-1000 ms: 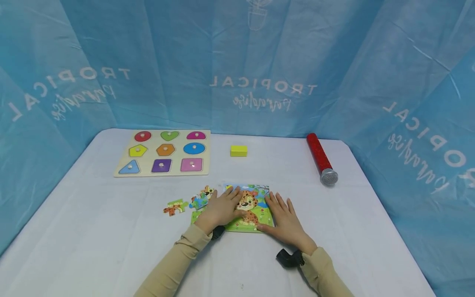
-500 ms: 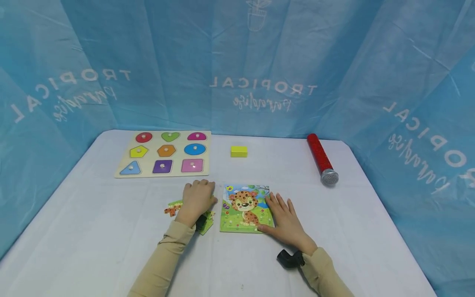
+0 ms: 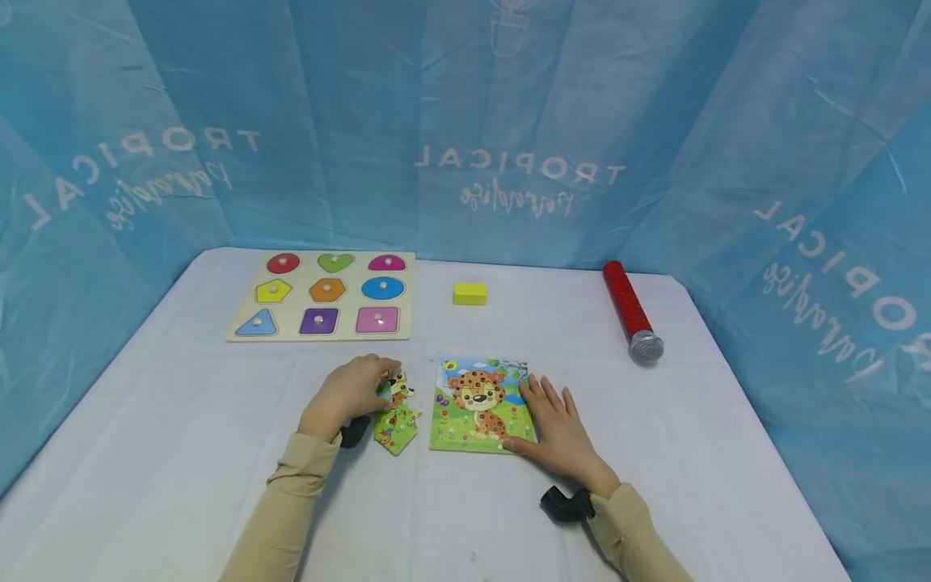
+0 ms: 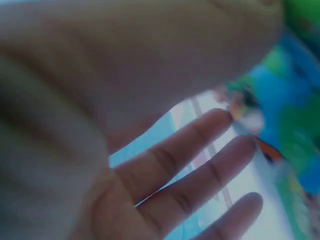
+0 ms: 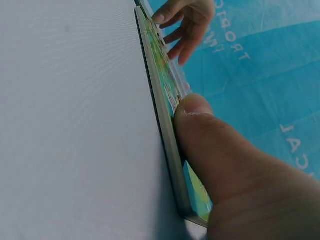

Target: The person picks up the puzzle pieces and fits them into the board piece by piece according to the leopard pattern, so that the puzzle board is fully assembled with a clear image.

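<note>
In the head view a square jigsaw puzzle (image 3: pixel 480 408) with a cartoon leopard lies flat, its picture whole. My right hand (image 3: pixel 563 440) is spread along its right edge; the right wrist view has the thumb (image 5: pixel 210 140) over the board's rim. To the left, my left hand (image 3: pixel 352 396) bends over loose jigsaw pieces (image 3: pixel 396 428), thumb and fingers apart around the upper ones. Fingertips (image 4: pixel 245 147) come right up to a piece's edge in the left wrist view. The palm hides whatever lies beneath it.
A shape-knob board (image 3: pixel 291 323) stands at the back left. Beyond the puzzle are a yellow block (image 3: pixel 469 294) and a red microphone (image 3: pixel 629 311). White cloth covers the table (image 3: pixel 473 517), and a blue printed curtain (image 3: pixel 465 121) surrounds it on the far sides.
My left hand has left the puzzle board and moved left to the loose pieces, its wrist swinging outward. The leftmost loose piece has gone out of sight. My right hand has stayed put.
</note>
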The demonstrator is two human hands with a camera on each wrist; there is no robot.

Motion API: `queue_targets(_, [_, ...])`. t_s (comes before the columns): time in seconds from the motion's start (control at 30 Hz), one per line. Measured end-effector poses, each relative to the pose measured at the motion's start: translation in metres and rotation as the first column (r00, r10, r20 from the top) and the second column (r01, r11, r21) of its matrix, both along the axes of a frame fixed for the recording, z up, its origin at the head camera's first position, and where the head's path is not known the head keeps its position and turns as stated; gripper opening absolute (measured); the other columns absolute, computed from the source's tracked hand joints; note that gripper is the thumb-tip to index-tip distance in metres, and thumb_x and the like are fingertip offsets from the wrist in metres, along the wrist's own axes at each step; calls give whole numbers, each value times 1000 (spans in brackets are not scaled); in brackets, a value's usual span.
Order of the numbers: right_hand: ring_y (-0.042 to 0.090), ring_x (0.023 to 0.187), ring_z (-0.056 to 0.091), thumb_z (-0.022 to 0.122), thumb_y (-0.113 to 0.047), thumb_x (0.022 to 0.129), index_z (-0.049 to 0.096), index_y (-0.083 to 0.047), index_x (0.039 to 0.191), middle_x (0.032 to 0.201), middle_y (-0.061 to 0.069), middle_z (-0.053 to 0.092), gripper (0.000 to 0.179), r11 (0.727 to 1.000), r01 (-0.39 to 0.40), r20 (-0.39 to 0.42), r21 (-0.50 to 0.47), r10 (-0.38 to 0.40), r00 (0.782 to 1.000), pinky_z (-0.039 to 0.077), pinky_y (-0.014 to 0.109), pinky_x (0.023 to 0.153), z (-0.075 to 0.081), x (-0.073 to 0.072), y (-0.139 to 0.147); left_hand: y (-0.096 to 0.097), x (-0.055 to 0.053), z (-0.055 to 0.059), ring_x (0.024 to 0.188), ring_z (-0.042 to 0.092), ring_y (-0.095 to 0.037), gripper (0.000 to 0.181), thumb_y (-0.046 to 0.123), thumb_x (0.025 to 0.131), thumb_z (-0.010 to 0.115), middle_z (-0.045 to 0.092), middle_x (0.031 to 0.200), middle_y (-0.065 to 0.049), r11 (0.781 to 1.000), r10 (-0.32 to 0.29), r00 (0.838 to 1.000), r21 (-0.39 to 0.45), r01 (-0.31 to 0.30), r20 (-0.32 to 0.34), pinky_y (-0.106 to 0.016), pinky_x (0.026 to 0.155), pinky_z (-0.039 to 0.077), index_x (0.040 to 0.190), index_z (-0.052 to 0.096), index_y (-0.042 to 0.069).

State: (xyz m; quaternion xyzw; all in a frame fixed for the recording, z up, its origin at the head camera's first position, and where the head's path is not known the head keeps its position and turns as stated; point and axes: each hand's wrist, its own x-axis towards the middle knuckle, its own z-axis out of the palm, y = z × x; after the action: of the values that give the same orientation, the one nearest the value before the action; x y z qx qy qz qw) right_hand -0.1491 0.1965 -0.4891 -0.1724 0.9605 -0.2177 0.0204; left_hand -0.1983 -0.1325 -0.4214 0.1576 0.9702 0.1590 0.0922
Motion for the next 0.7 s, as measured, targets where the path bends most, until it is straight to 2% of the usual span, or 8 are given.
queue_targets(0.1, [37,150,14,69,-51,82,28,-5,152,160,16,22,93,1000,4,3,-6,-4,1000,4,59,120,1,2,-2,-7,5,0,90,61,-23,54,8,77,78,68,104,-11,1000,-1,1000,15,1,-5,-42,82,53,128,61,2])
queue_targets(0.23, [37,149,16,70,-50,82,30,-5,152,159,17,25,93,1000,16,-6,-9,-16,1000,5,59,120,3,3,-3,-11,6,-1,80,56,-20,55,2,74,78,66,93,-10,998,11,999,61,-9,-35,-38,74,51,127,61,-1])
queue_targets(0.33, [38,149,17,70,-50,82,30,-4,152,159,18,25,93,1000,14,-9,-12,-14,1000,5,59,120,3,2,-4,-15,4,-2,73,54,-19,50,-3,77,73,65,92,-13,990,24,998,137,-16,-57,-33,65,48,125,61,-3])
queue_targets(0.43, [37,149,16,69,-51,82,29,-5,152,159,17,25,93,1000,14,-9,-3,-14,1000,5,59,120,1,1,-3,-15,2,-2,67,52,-16,34,-1,84,68,67,91,-13,973,65,993,227,-42,-94,-27,58,43,117,67,-2])
queue_targets(0.5, [37,150,16,69,-52,82,28,-5,152,160,17,24,94,1000,17,-7,5,-17,1000,4,59,120,-1,-1,-2,-10,1,-2,62,52,-14,22,2,87,66,69,89,-12,962,95,986,267,-56,-138,-26,56,42,109,71,0])
queue_targets(0.57, [36,150,15,68,-53,83,28,-6,153,160,16,23,94,1000,20,-5,13,-20,1000,3,58,120,-2,-2,-1,-1,0,-2,65,56,-13,14,7,88,68,71,88,-10,952,125,978,298,-71,-167,-26,59,46,101,73,3])
queue_targets(0.7, [36,150,15,69,-53,82,28,-6,152,160,16,23,94,1000,13,5,-6,-13,1000,3,59,120,-2,-1,-1,24,-2,-4,73,61,-16,12,12,90,68,72,91,-8,925,138,980,371,-76,-144,-28,61,48,100,72,7])
